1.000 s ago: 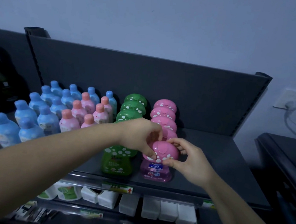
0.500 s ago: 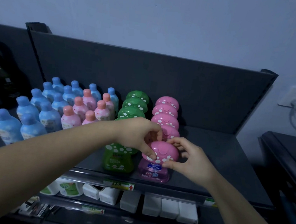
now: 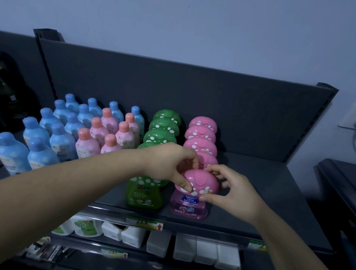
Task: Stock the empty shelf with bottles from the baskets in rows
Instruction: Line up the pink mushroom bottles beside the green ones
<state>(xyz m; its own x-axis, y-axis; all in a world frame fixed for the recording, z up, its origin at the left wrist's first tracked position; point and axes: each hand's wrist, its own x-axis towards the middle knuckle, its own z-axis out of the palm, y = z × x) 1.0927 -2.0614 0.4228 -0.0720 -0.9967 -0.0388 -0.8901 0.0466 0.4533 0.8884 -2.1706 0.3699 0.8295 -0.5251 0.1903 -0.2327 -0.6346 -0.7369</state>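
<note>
Here, the pink bottle (image 3: 200, 182) with the white-spotted cap stands upright at the front edge of the shelf (image 3: 259, 187), just right of the frame's centre. Both my grips are closed on its cap. My left grip (image 3: 169, 162) curls over the cap's left side, with the thumb on the front and the fingers over the back. My right grip (image 3: 234, 191) pinches the right side, thumb low at the cap's rim and fingers bent round the rear.

Directly behind it, the pink row (image 3: 201, 135) runs back toward the shelf's rear panel. Just to its left stands the front green bottle (image 3: 142, 193), partly under my left wrist, with the green row (image 3: 165, 124) lined up behind. Further left are the small pink-capped bottles (image 3: 98, 131), then the blue bottles (image 3: 41, 133) toward the frame's left edge. Below the shelf lip, a price tag (image 3: 145, 224) shows a red arrow, and white containers (image 3: 204, 252) sit on the lower shelf.
</note>
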